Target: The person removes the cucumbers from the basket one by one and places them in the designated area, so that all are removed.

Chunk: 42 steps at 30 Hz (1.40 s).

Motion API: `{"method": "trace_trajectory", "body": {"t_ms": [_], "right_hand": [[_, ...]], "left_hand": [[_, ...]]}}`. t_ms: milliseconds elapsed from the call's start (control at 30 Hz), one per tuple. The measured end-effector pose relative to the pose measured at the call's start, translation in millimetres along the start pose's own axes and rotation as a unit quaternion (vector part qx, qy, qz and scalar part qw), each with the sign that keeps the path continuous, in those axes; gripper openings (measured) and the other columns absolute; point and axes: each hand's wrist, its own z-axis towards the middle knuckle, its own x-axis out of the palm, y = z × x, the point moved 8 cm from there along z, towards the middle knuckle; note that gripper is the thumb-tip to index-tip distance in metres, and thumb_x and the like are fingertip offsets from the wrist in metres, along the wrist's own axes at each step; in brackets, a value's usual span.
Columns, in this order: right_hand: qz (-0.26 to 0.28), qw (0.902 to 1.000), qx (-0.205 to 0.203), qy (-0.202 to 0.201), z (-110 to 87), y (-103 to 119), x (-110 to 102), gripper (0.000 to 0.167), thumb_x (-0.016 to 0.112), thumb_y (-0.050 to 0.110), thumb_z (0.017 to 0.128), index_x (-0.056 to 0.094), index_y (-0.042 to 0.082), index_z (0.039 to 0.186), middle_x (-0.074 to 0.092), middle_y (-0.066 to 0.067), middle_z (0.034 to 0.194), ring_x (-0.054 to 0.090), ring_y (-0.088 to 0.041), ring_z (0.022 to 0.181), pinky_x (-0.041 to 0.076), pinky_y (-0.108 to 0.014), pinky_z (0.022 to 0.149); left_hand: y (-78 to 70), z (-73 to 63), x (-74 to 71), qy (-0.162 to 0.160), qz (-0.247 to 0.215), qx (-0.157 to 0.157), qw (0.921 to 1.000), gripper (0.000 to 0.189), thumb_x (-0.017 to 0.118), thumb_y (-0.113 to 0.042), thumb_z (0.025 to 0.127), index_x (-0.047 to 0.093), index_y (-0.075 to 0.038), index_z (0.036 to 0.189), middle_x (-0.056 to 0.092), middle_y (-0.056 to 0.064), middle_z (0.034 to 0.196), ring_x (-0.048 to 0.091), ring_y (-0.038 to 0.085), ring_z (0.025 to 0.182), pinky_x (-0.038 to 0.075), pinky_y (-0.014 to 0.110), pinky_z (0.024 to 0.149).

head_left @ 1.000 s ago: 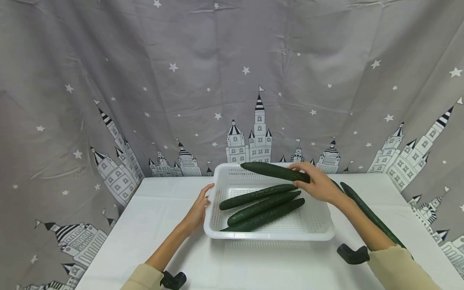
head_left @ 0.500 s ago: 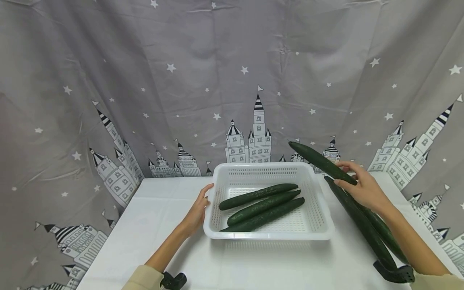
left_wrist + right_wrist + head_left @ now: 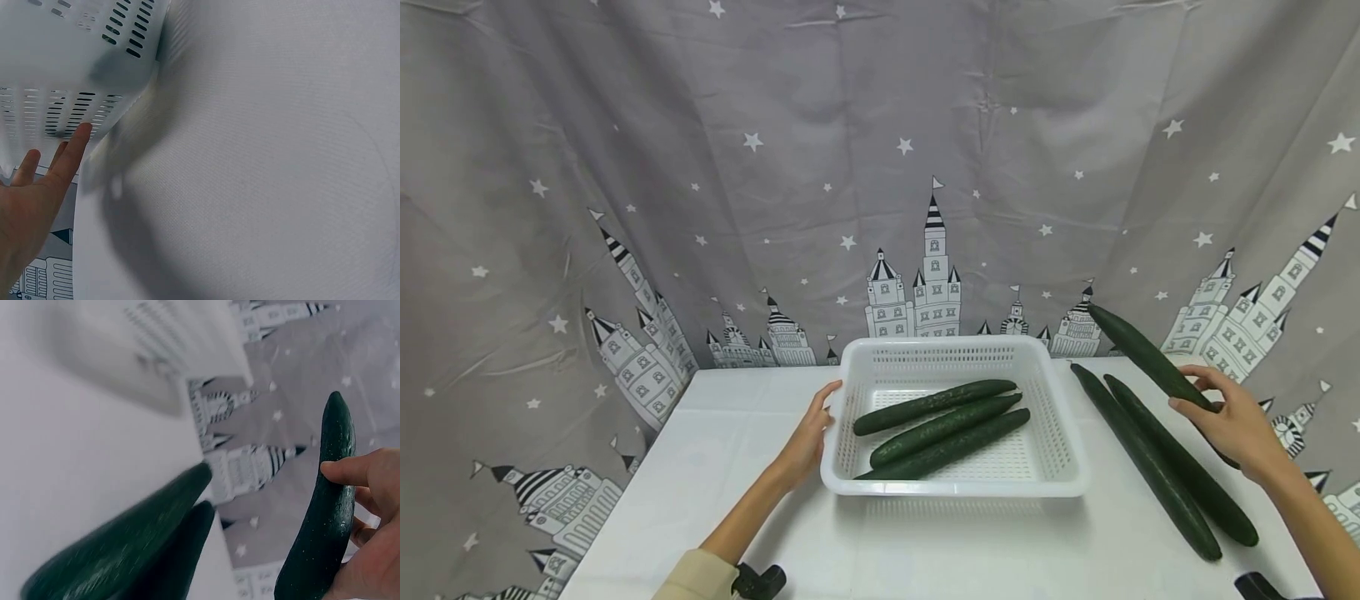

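Note:
My right hand (image 3: 1240, 425) grips a long dark green cucumber (image 3: 1142, 350) in the air at the right of the head view. In the right wrist view the thumb lies across this cucumber (image 3: 337, 437), with fingers behind it. Two more cucumbers lie side by side on the table below and left of that hand, a left one (image 3: 1138, 458) and a right one (image 3: 1183, 467). At the left end of a white plastic basket (image 3: 955, 489), my left hand (image 3: 801, 442) rests extended fingers (image 3: 74, 153) against the slotted wall. Three cucumbers (image 3: 946, 429) lie slantwise inside the basket.
The white-covered table (image 3: 722, 450) ends at a grey curtain (image 3: 820, 192) printed with castles and stars. A dark wrist mount (image 3: 760, 581) sits by the left sleeve (image 3: 700, 575), and another (image 3: 1258, 586) shows at the lower right.
My right hand has carried its cucumber from over the basket to the right, past the two cucumbers on the table, tilting it more steeply. The left hand and basket have stayed put.

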Motion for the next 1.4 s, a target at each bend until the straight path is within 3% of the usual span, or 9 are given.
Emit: {"method": "trace_trajectory", "body": {"t_ms": [167,367,600,767,1000,1400], "right_hand": [[-0.015,0.9993,0.034,0.003,-8.4,-28.4,-1.3,0.051,0.059,0.016,0.099,0.041,-0.010,0.138,0.043,-0.033,0.119,0.054,-0.038,0.086,0.040,-0.036,0.060],[-0.036,0.9960,0.082,-0.002,-15.9,-62.4,3.4,0.053,0.058,0.017,0.100,0.039,-0.013,0.138,0.040,-0.037,0.119,0.045,-0.039,0.087,0.038,-0.036,0.060],[-0.052,0.9909,0.120,0.030,-25.0,-95.5,11.8,0.056,0.056,0.025,0.100,0.038,-0.013,0.136,0.041,-0.041,0.120,0.051,-0.038,0.084,0.039,-0.036,0.059],[-0.039,0.9894,0.133,0.041,-30.2,-107.7,19.9,0.055,0.055,0.025,0.101,0.039,-0.014,0.135,0.042,-0.043,0.118,0.055,-0.036,0.082,0.043,-0.034,0.058],[-0.035,0.9852,0.158,0.055,-33.0,-117.4,25.5,0.057,0.054,0.027,0.101,0.037,-0.014,0.136,0.043,-0.043,0.118,0.056,-0.044,0.090,0.043,-0.034,0.059],[-0.033,0.9751,0.189,0.111,-35.8,-125.5,34.8,0.061,0.046,0.032,0.103,0.032,-0.015,0.139,0.041,-0.045,0.121,0.056,-0.049,0.096,0.045,-0.035,0.063]], "left_hand": [[-0.3,0.4,-0.1,0.000,-0.003,0.000,1.0000,0.063,0.030,-0.011,0.096,0.022,-0.028,0.155,0.031,0.018,0.156,0.038,0.044,0.137,0.036,0.062,0.103],[-1.3,0.6,0.3,0.004,-0.003,0.005,1.0000,0.062,0.030,-0.011,0.096,0.021,-0.028,0.155,0.032,0.018,0.156,0.039,0.043,0.136,0.036,0.062,0.103],[-1.1,0.6,0.7,0.004,-0.007,0.005,1.0000,0.062,0.030,-0.011,0.096,0.021,-0.028,0.155,0.034,0.018,0.154,0.041,0.043,0.135,0.038,0.061,0.102],[-0.2,0.2,0.5,0.004,-0.004,0.004,1.0000,0.062,0.030,-0.011,0.096,0.021,-0.029,0.155,0.033,0.018,0.155,0.041,0.043,0.135,0.038,0.062,0.101],[0.0,-0.3,0.6,0.001,-0.004,0.002,1.0000,0.063,0.030,-0.010,0.096,0.021,-0.028,0.155,0.033,0.018,0.155,0.040,0.043,0.135,0.038,0.062,0.101],[-0.5,-1.1,0.4,0.000,0.001,-0.003,1.0000,0.063,0.030,-0.011,0.096,0.020,-0.030,0.155,0.031,0.018,0.156,0.039,0.045,0.136,0.039,0.063,0.100]]}}
